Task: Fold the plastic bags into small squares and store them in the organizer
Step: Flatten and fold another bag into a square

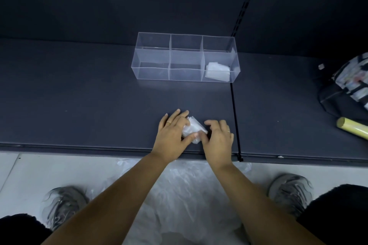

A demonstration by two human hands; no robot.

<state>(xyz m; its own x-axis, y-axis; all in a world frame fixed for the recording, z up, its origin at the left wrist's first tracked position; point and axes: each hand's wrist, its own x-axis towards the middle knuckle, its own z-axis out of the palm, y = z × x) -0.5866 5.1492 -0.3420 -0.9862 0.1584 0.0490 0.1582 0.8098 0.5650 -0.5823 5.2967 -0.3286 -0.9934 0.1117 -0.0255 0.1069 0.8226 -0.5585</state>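
Note:
A small folded clear plastic bag (pixel 194 128) lies on the dark shelf (pixel 89 105) near its front edge. My left hand (pixel 172 133) rests on the bag's left side, fingers straight and thumb pressed on its near edge. My right hand (pixel 218 138) is at the bag's right side with curled fingers touching its near corner. Behind them stands a clear organizer (pixel 185 58) with three compartments. One folded bag (pixel 217 71) lies in its right compartment; the left and middle ones hold nothing.
A pile of loose clear plastic bags (pixel 183 195) lies on the pale floor between my shoes. A dark bag with a printed panel (pixel 346 87) and a yellow-green roll (pixel 352 127) sit at the shelf's right. A black seam (pixel 235 115) divides the shelf.

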